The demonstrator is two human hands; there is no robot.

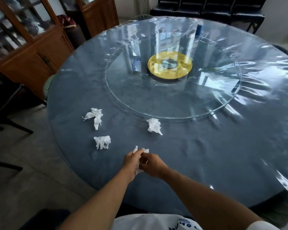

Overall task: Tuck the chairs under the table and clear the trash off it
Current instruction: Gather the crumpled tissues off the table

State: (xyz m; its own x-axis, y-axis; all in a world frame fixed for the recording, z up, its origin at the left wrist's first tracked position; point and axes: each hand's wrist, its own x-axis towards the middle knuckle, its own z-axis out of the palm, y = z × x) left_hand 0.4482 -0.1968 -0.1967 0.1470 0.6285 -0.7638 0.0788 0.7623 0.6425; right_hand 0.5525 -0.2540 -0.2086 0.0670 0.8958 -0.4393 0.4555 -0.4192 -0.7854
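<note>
Head view: a round tabletop (206,163) under a clear plastic cover is seen, with a glass lazy Susan (123,100) on a gold hub (170,65) at its middle. Wooden glass-fronted cabinets (40,52) are seen at the left, and a row of black chairs (206,9) by the far wall. Both hands are brought together above the near edge: a crumpled white tissue (145,150) is gripped by the left hand (131,163) with curled fingers, and the same tissue is pinched by the right hand (151,165). Three more crumpled tissues are left lying on the tabletop: one far left (95,117), one nearer (102,141), and one just beside the glass rim (154,126).
</note>
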